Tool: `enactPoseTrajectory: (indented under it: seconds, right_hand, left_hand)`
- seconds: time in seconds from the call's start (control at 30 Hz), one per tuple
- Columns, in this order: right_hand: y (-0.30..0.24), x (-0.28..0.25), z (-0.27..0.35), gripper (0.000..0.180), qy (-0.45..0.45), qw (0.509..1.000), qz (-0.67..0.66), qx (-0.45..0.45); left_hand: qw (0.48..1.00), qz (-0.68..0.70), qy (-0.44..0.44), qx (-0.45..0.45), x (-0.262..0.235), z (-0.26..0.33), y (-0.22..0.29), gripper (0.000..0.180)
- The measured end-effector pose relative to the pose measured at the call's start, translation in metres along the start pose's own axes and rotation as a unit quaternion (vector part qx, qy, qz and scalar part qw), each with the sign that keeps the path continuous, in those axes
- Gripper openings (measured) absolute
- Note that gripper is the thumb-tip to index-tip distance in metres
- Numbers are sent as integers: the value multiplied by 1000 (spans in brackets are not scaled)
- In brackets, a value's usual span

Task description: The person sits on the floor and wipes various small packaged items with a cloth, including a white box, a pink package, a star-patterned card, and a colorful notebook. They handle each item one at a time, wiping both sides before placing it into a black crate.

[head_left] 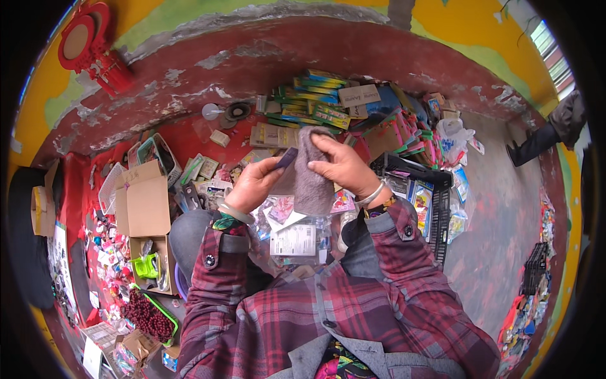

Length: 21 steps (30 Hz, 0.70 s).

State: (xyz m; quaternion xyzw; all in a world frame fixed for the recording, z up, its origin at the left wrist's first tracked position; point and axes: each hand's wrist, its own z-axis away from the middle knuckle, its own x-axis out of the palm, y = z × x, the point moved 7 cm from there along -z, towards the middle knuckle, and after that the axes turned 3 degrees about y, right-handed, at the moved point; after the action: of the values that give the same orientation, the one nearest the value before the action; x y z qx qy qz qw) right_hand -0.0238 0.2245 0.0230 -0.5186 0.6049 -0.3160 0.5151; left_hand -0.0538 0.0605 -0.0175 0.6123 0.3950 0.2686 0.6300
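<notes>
In front of my chest, my right hand (348, 167) is closed on a folded grey-mauve fuzzy cloth (314, 189), with the thumb on its face. The cloth hangs down from those fingers. My left hand (251, 184) pinches a small flat dark purple piece (288, 157) close to the cloth's left side. Whether this piece is joined to the cloth, I cannot tell. Below both hands, between my knees, lies a pile of packaged goods with a white printed card (293, 240) on top.
Stacks of green and yellow boxes (315, 101) lie against the red wall. A black plastic crate (440, 208) stands by my right knee. On the left are an open cardboard box (144, 202), a green-rimmed basket of dark red beads (150, 316) and scattered trinkets. Another person's leg (536, 142) shows far right.
</notes>
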Motion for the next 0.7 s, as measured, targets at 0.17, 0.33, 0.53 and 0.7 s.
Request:
enactPoseTrajectory:
  seconds: [0.17, 0.33, 0.53, 0.7]
  right_hand:
    - [2, 7, 5, 34, -22, 992, 104, 62]
    - [-8, 6, 3, 19, -15, 970, 225, -95]
    - [-5, 29, 8, 20, -61, 974, 214, -46]
    - [-10, 30, 5, 20, -63, 983, 156, -67]
  left_hand:
    - [994, -104, -40, 9, 8, 5, 2, 21]
    - [987, -144, -77, 9, 15, 5, 13, 22]
    - [971, -226, -42, 61, 17, 5, 25, 20]
    - [978, -188, -11, 85, 13, 6, 31, 23]
